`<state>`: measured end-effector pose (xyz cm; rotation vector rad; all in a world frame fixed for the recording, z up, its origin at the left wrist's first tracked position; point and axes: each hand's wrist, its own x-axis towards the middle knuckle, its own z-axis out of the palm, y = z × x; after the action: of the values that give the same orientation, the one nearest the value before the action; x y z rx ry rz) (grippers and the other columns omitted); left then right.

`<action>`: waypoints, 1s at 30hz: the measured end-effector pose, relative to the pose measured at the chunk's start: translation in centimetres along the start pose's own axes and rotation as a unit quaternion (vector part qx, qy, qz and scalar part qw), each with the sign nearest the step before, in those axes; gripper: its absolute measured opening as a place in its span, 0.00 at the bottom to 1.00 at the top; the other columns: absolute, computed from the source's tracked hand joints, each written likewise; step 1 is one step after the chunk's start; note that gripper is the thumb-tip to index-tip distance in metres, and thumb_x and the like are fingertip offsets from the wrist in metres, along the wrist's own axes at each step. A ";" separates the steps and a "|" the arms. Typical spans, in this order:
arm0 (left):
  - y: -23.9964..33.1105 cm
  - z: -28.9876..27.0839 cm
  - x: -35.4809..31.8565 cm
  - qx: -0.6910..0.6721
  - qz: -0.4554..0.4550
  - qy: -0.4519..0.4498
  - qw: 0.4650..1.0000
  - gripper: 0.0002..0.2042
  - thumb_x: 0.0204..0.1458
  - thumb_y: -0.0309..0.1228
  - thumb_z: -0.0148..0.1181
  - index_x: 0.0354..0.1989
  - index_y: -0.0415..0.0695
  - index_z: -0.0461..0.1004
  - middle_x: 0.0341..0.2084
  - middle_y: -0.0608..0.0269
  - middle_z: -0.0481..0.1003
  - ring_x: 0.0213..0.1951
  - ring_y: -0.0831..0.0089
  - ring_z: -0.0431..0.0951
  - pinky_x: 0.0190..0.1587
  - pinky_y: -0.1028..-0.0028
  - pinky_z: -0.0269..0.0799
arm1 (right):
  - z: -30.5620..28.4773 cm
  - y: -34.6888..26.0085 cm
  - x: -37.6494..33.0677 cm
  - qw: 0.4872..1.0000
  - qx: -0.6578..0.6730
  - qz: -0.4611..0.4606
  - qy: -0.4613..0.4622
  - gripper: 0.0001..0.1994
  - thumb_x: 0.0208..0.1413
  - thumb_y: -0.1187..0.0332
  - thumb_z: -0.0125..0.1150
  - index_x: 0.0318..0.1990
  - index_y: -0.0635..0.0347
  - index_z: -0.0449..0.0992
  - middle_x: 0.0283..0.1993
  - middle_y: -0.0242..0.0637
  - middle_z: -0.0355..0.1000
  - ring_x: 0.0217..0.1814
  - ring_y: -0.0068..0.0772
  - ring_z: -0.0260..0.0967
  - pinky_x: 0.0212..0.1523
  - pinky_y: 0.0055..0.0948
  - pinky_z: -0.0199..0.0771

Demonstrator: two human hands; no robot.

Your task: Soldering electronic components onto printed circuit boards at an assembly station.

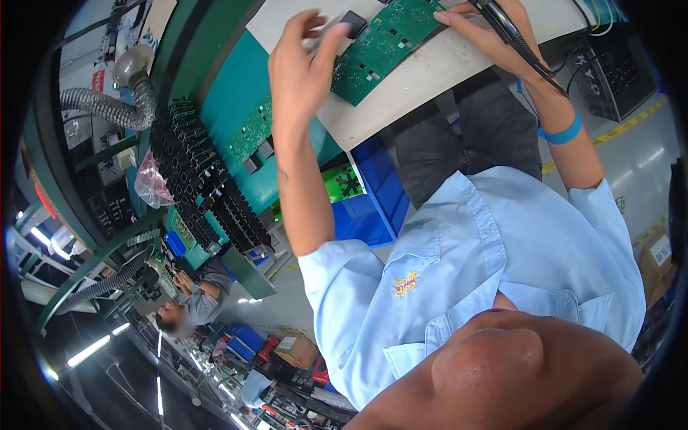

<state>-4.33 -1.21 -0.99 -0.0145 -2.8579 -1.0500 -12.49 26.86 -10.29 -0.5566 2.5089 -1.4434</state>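
A green circuit board (387, 46) lies at a slant on the pale work surface. My left hand (304, 68) hovers over its left end, thumb and fingers apart and slightly blurred. By the thumb tip is a dark square block (354, 24); touching or just apart, I cannot tell. In my right hand (494, 39) is a black pen-shaped tool (502, 25) with a cable running back over the wrist. A fingertip of that hand meets the board's right edge. The tool's tip is cut off by the top of the picture.
Another green board (252, 132) lies on the teal mat (229, 93) at left, beside a rack of black strips (211, 186). A blue bin (373, 193) sits below the table edge. A ribbed hose (107, 104) hangs at far left. Another person (197, 301) works farther off.
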 end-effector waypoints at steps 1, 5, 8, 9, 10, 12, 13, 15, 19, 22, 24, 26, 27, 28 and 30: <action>-0.6 0.2 -1.4 0.002 0.028 0.090 0.996 0.21 0.60 0.34 0.65 0.58 0.37 0.72 0.46 0.49 0.79 0.43 0.63 0.79 0.43 0.67 0.78 | -0.2 0.1 -0.1 1.000 0.019 0.002 0.020 0.29 0.52 0.82 0.69 0.63 0.64 0.69 0.58 0.44 0.75 0.50 0.34 0.79 0.49 0.27 0.79; -0.3 2.9 -5.8 -0.037 -0.045 0.195 0.979 0.20 0.66 0.37 0.56 0.60 0.35 0.70 0.56 0.47 0.71 0.51 0.61 0.74 0.49 0.63 0.75 | -0.7 -4.2 -0.2 0.995 0.071 0.062 -0.023 0.29 0.51 0.81 0.70 0.63 0.64 0.69 0.59 0.44 0.75 0.50 0.34 0.78 0.51 0.28 0.79; -0.6 4.3 -6.9 -0.087 -0.069 0.247 0.963 0.19 0.68 0.35 0.54 0.61 0.35 0.69 0.56 0.48 0.71 0.51 0.64 0.73 0.49 0.65 0.74 | -0.8 -3.6 -0.3 0.996 0.075 0.038 -0.024 0.30 0.51 0.81 0.70 0.63 0.64 0.69 0.59 0.44 0.75 0.50 0.35 0.78 0.52 0.29 0.78; -0.7 4.5 -6.9 -0.105 -0.073 0.257 0.958 0.19 0.68 0.35 0.53 0.61 0.35 0.69 0.55 0.48 0.72 0.51 0.65 0.74 0.51 0.66 0.73 | -0.4 -2.8 -0.2 0.998 0.066 -0.005 -0.010 0.30 0.51 0.80 0.70 0.63 0.64 0.69 0.58 0.44 0.75 0.50 0.34 0.78 0.52 0.29 0.78; -0.7 4.6 -6.9 -0.123 -0.077 0.267 0.953 0.19 0.68 0.35 0.52 0.61 0.35 0.69 0.53 0.48 0.74 0.51 0.66 0.75 0.52 0.67 0.73 | -0.2 -2.2 -0.1 0.997 0.057 -0.048 0.005 0.30 0.51 0.80 0.71 0.63 0.64 0.69 0.58 0.44 0.75 0.51 0.34 0.78 0.52 0.29 0.78; -0.9 4.7 -7.1 -0.142 -0.079 0.276 0.947 0.19 0.69 0.35 0.51 0.61 0.35 0.69 0.51 0.48 0.75 0.50 0.68 0.75 0.53 0.69 0.72 | -0.4 -2.1 -0.2 0.994 0.046 -0.092 0.021 0.30 0.52 0.80 0.71 0.63 0.64 0.69 0.58 0.44 0.75 0.51 0.34 0.78 0.52 0.29 0.78; -1.2 4.7 -7.3 -0.141 -0.086 0.268 0.949 0.19 0.69 0.35 0.52 0.61 0.34 0.70 0.50 0.49 0.76 0.49 0.68 0.75 0.52 0.69 0.73 | -0.4 -2.5 -0.4 0.993 0.060 -0.096 0.029 0.30 0.52 0.80 0.71 0.63 0.64 0.69 0.58 0.44 0.75 0.51 0.34 0.78 0.52 0.29 0.78; -1.7 4.7 -7.5 -0.137 -0.101 0.252 0.953 0.18 0.68 0.34 0.53 0.61 0.34 0.70 0.48 0.50 0.76 0.46 0.68 0.76 0.49 0.70 0.73 | -0.3 -3.5 -0.8 0.990 0.087 -0.102 0.044 0.30 0.52 0.80 0.71 0.63 0.64 0.69 0.58 0.44 0.76 0.51 0.34 0.78 0.52 0.28 0.79; -1.5 4.6 -7.4 -0.144 -0.102 0.252 0.952 0.18 0.68 0.33 0.54 0.60 0.34 0.71 0.45 0.52 0.77 0.43 0.69 0.76 0.47 0.72 0.73 | -0.3 -3.7 -0.8 0.986 0.104 -0.117 0.061 0.29 0.52 0.80 0.70 0.63 0.64 0.69 0.57 0.44 0.76 0.50 0.33 0.79 0.50 0.27 0.79; -1.2 4.7 -7.3 -0.151 -0.096 0.258 0.949 0.18 0.67 0.32 0.55 0.60 0.34 0.71 0.43 0.53 0.78 0.42 0.70 0.76 0.47 0.73 0.73 | -0.2 -3.5 -1.0 0.982 0.110 -0.135 0.075 0.29 0.52 0.81 0.70 0.63 0.65 0.70 0.57 0.44 0.76 0.50 0.33 0.79 0.49 0.26 0.80; -0.9 4.7 -7.3 -0.175 -0.100 0.262 0.944 0.18 0.67 0.30 0.56 0.60 0.34 0.71 0.43 0.54 0.77 0.41 0.72 0.76 0.46 0.75 0.72 | -0.2 -3.5 -0.8 0.979 0.115 -0.145 0.088 0.28 0.53 0.81 0.70 0.63 0.65 0.70 0.56 0.44 0.77 0.49 0.33 0.79 0.48 0.26 0.80; -0.7 4.5 -7.4 -0.198 -0.104 0.266 0.938 0.18 0.66 0.29 0.57 0.61 0.34 0.71 0.42 0.54 0.77 0.41 0.73 0.75 0.46 0.76 0.72 | -0.1 -3.5 -0.8 0.975 0.120 -0.156 0.100 0.28 0.53 0.81 0.69 0.63 0.65 0.70 0.56 0.44 0.77 0.48 0.32 0.80 0.47 0.25 0.80; -0.7 4.3 -7.4 -0.197 -0.103 0.264 0.939 0.18 0.66 0.29 0.57 0.61 0.34 0.71 0.42 0.54 0.77 0.41 0.73 0.75 0.46 0.76 0.72 | 0.0 -3.5 -0.7 0.973 0.123 -0.162 0.107 0.28 0.53 0.81 0.69 0.63 0.65 0.70 0.56 0.45 0.77 0.48 0.32 0.80 0.46 0.24 0.81; -0.8 4.2 -7.4 -0.211 -0.105 0.251 0.939 0.18 0.66 0.29 0.57 0.61 0.34 0.71 0.42 0.55 0.76 0.40 0.74 0.74 0.45 0.77 0.72 | 0.0 -3.5 -0.7 0.971 0.125 -0.168 0.113 0.28 0.53 0.81 0.69 0.62 0.66 0.70 0.56 0.45 0.77 0.48 0.32 0.80 0.46 0.24 0.81; -1.1 3.9 -7.5 -0.239 -0.108 0.225 0.939 0.18 0.65 0.28 0.58 0.61 0.34 0.71 0.41 0.57 0.76 0.39 0.76 0.74 0.45 0.79 0.71 | 0.0 -3.4 -0.7 0.966 0.131 -0.182 0.126 0.27 0.53 0.82 0.69 0.62 0.66 0.70 0.55 0.45 0.77 0.47 0.32 0.80 0.44 0.23 0.81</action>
<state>2.70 0.69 -5.37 0.4504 -2.1801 -1.5332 -11.11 25.61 -7.40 -0.8650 2.4235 -2.0602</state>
